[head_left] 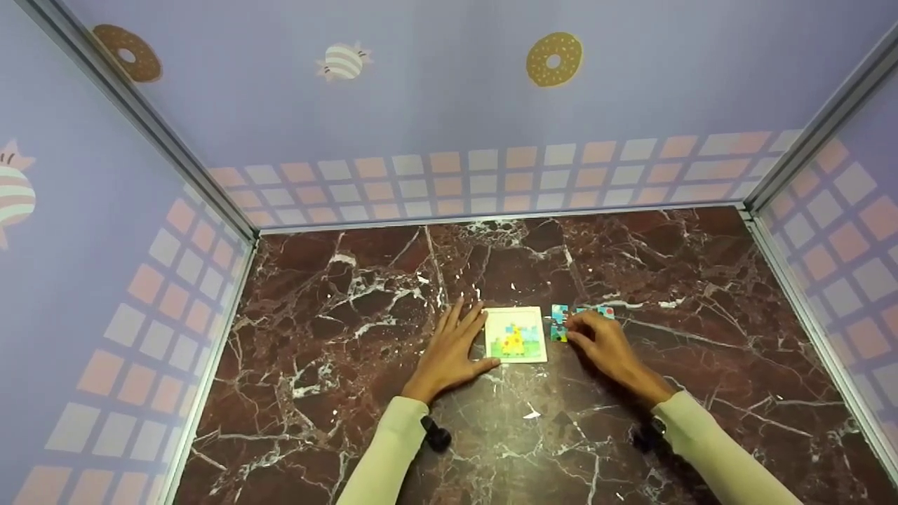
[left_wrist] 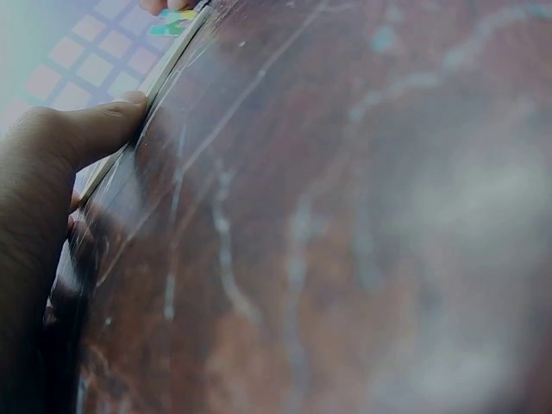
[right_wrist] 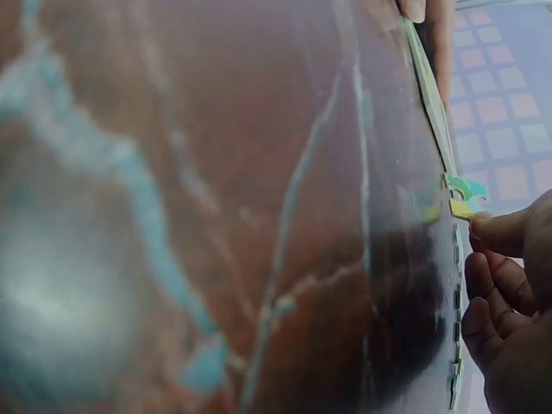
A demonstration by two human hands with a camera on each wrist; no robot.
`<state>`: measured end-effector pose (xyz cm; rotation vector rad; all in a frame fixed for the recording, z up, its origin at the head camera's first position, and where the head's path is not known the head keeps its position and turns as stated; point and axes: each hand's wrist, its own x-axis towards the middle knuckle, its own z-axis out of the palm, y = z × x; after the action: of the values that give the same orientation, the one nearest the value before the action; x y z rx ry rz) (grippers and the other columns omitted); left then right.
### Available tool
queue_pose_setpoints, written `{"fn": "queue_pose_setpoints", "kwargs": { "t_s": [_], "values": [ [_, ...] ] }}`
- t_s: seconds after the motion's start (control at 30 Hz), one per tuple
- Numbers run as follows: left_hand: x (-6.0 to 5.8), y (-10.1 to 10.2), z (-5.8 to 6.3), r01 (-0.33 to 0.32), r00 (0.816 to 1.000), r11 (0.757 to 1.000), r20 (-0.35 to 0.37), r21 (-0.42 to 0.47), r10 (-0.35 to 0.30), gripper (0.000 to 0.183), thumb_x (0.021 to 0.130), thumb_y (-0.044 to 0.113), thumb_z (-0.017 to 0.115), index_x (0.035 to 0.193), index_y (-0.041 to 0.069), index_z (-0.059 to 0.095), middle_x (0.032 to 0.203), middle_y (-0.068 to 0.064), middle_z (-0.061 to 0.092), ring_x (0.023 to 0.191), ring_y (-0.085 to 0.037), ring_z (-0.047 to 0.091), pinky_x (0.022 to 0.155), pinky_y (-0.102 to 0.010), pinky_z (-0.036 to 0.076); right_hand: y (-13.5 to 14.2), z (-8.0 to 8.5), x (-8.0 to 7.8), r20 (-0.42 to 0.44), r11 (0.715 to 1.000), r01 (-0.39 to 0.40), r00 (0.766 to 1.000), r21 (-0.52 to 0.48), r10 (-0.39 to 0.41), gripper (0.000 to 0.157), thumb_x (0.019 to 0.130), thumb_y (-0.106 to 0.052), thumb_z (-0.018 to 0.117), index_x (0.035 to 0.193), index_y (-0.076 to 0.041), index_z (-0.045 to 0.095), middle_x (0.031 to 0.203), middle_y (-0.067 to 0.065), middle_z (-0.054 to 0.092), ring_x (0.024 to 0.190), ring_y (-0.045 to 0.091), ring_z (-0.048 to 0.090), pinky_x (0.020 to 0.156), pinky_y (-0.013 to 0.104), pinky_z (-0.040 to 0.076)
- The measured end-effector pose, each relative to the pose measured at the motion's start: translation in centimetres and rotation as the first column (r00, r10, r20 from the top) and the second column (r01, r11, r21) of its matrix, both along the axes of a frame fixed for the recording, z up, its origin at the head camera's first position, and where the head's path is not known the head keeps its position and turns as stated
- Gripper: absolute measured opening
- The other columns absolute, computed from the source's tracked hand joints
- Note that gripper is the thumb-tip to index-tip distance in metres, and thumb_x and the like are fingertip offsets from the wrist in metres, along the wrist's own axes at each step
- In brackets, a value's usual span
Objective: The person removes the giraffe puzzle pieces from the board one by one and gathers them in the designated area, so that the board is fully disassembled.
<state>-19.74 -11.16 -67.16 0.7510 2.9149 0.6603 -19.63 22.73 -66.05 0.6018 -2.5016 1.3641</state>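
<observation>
A small square puzzle board (head_left: 495,320) with a cream border and a yellow giraffe picture lies flat on the table. My left hand (head_left: 449,351) rests at its left side with fingers spread; the thumb (left_wrist: 116,121) touches the board's near edge. Just right of the board, my right hand (head_left: 605,345) pinches a yellow-cornered jigsaw piece (right_wrist: 463,210) between thumb and forefinger. A teal piece (right_wrist: 470,187) sits against it. Blue jigsaw pieces (head_left: 558,313) stand in a column beside the board, and others (head_left: 607,311) show behind the right hand, which partly covers them.
The table (head_left: 337,421) is dark red marble with white veins. Lilac panels with printed doughnuts, sweets and squares enclose it at the back wall (head_left: 449,105), left and right. Metal strips (head_left: 505,214) run along the panels' lower edges.
</observation>
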Motion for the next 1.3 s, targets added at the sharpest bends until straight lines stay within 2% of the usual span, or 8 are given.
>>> {"fn": "queue_pose_setpoints", "kwargs": {
  "t_s": [0.2,0.43,0.83,1.0,1.13,1.3],
  "values": [
    [-0.1,0.0,-0.1,0.007,1.0,1.0,-0.011,0.0,-0.007,0.103,0.096,0.076,0.064,0.174,0.015,0.036,0.185,0.001,0.019,0.172,-0.032,0.0,0.139,-0.052,0.0,0.0,0.2,-0.2,0.005,0.997,0.02,1.0,0.068,-0.021,0.018,0.088,0.014,0.083,0.1,0.002,0.078,0.096,0.009,0.078,0.084,0.025,0.072,0.078,0.032,0.061],
    [0.0,-0.1,-0.1,0.007,1.0,1.0,-0.019,0.0,-0.007,0.102,0.096,0.076,0.064,0.173,0.015,0.037,0.185,0.001,0.02,0.172,-0.033,0.002,0.139,-0.053,0.001,0.0,0.4,-0.5,0.005,0.992,0.025,1.0,0.127,-0.025,0.017,0.088,0.012,0.084,0.101,0.003,0.079,0.096,0.012,0.078,0.085,0.027,0.073,0.078,0.039,0.062],
    [-0.1,-0.1,-0.1,0.007,0.999,1.0,-0.031,-0.013,-0.007,0.102,0.096,0.076,0.065,0.173,0.015,0.038,0.184,0.001,0.021,0.172,-0.034,0.003,0.139,-0.053,0.002,0.0,0.7,-0.8,0.0,0.986,0.031,1.0,0.166,-0.031,0.016,0.089,0.012,0.083,0.103,0.004,0.081,0.097,0.013,0.077,0.082,0.026,0.072,0.073,0.037,0.061],
    [-0.2,-0.1,-0.2,0.008,1.0,1.0,-0.025,-0.01,-0.008,0.102,0.096,0.077,0.064,0.173,0.015,0.038,0.185,0.001,0.02,0.172,-0.033,0.002,0.138,-0.053,0.001,0.1,1.1,-0.8,0.011,0.984,0.024,1.0,0.175,-0.026,0.019,0.089,0.011,0.083,0.107,0.007,0.08,0.102,0.016,0.077,0.087,0.029,0.073,0.079,0.044,0.064],
    [-0.1,-0.1,-0.1,0.011,1.0,1.0,-0.018,-0.002,-0.011,0.103,0.096,0.078,0.063,0.174,0.015,0.036,0.185,0.001,0.02,0.172,-0.033,0.001,0.138,-0.052,0.0,-0.1,1.4,-0.8,0.018,0.982,0.004,1.0,0.186,-0.008,0.019,0.09,0.009,0.083,0.109,0.007,0.08,0.102,0.017,0.077,0.089,0.03,0.074,0.081,0.045,0.064],
    [-0.1,0.0,-0.1,0.018,0.999,1.0,-0.027,0.005,-0.018,0.103,0.096,0.077,0.064,0.173,0.013,0.037,0.184,-0.001,0.021,0.171,-0.035,0.003,0.139,-0.054,0.002,-0.5,1.8,-0.8,-0.013,0.975,-0.023,1.0,0.219,0.027,0.016,0.091,0.006,0.085,0.106,0.005,0.08,0.1,0.013,0.076,0.088,0.027,0.072,0.078,0.042,0.062]
  ]
}}
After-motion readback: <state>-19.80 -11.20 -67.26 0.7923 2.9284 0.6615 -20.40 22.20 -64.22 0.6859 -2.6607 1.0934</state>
